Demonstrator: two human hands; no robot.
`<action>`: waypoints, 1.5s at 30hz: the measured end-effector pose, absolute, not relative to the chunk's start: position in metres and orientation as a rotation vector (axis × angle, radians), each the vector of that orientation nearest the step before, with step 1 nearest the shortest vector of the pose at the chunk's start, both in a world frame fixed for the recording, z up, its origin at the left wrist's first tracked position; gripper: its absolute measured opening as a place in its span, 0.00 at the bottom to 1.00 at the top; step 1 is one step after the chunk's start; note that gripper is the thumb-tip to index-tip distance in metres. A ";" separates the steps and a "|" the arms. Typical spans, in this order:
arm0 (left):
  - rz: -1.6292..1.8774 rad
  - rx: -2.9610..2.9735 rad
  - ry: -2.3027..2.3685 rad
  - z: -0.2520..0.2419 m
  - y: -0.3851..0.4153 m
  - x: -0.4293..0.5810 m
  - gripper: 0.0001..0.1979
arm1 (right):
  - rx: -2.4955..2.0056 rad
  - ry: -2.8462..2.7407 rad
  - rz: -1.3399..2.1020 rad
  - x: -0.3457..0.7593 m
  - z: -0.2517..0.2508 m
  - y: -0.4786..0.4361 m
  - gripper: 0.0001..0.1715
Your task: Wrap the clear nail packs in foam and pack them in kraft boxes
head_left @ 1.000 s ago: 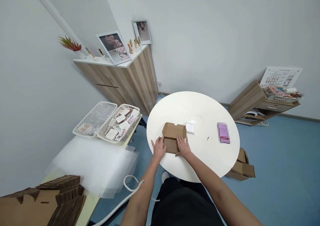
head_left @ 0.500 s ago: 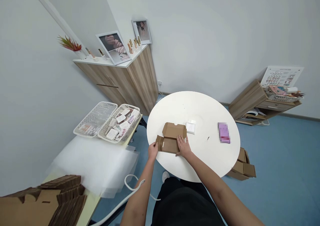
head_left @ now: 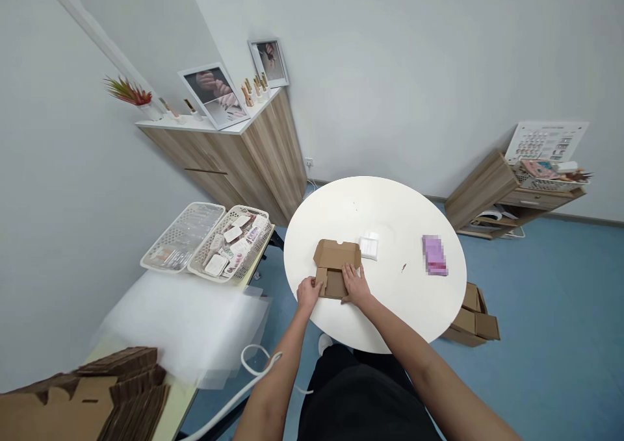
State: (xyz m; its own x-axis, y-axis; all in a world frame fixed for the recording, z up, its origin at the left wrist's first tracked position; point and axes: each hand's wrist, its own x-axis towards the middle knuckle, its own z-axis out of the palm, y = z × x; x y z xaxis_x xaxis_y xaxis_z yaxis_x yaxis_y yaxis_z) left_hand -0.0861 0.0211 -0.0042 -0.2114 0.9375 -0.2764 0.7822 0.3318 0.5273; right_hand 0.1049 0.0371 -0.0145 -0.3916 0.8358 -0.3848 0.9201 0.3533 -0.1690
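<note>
A brown cardboard box (head_left: pixel 337 256) lies unfolded on the round white table (head_left: pixel 390 204), its lid laid back toward the far side. My left hand (head_left: pixel 309 291) pinches the box's left side flap, which is folded inward over the base. On the right end of the box rests my right hand (head_left: pixel 355 284), fingers spread across the inner edge. Just beyond that hand sits a small white packet (head_left: pixel 369 247). Farther right on the table is a purple item (head_left: pixel 434 255), blurred out.
Left of me, a side table carries two white baskets (head_left: pixel 233 243) of small packs, translucent sheets (head_left: pixel 195 321) and stacked flat cardboard (head_left: pixel 88 395). A white cable (head_left: pixel 244 389) loops near my left arm. Cardboard boxes (head_left: pixel 472 317) stand on the floor at right.
My left hand has moved right, turning the left flap from sticking outward to lying inward over the base. My right hand stays on the box's right end.
</note>
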 end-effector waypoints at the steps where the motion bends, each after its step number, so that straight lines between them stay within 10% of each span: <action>1: 0.345 1.510 2.065 -0.005 0.026 -0.087 0.05 | 1.577 2.387 -0.532 0.105 -0.014 0.037 0.72; 12: 0.208 1.672 2.113 -0.011 0.038 -0.086 0.06 | 1.557 2.407 -0.546 0.104 -0.013 0.041 0.72; 22: 0.369 2.301 1.666 -0.021 0.020 -0.079 0.40 | 1.293 2.597 -0.523 0.111 -0.005 0.073 0.73; 30: 0.398 2.174 1.710 -0.041 0.024 -0.081 0.48 | 2.111 2.354 -0.503 0.165 -0.011 0.119 0.39; 40: 0.363 2.099 1.562 -0.037 0.023 -0.090 0.56 | 1.993 2.005 -0.801 0.206 -0.009 0.196 0.45; 45: 0.355 2.037 1.643 -0.035 0.025 -0.081 0.56 | 2.016 1.905 -0.871 0.205 0.001 0.200 0.31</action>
State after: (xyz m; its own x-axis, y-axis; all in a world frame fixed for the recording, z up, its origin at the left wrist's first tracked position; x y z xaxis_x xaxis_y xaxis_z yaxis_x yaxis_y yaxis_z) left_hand -0.0809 0.0247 -0.0345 0.2393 0.9653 -0.1042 0.8365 -0.1505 0.5268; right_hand 0.2053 0.2000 0.0010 -0.0244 0.8268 -0.5620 0.9659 -0.1255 -0.2264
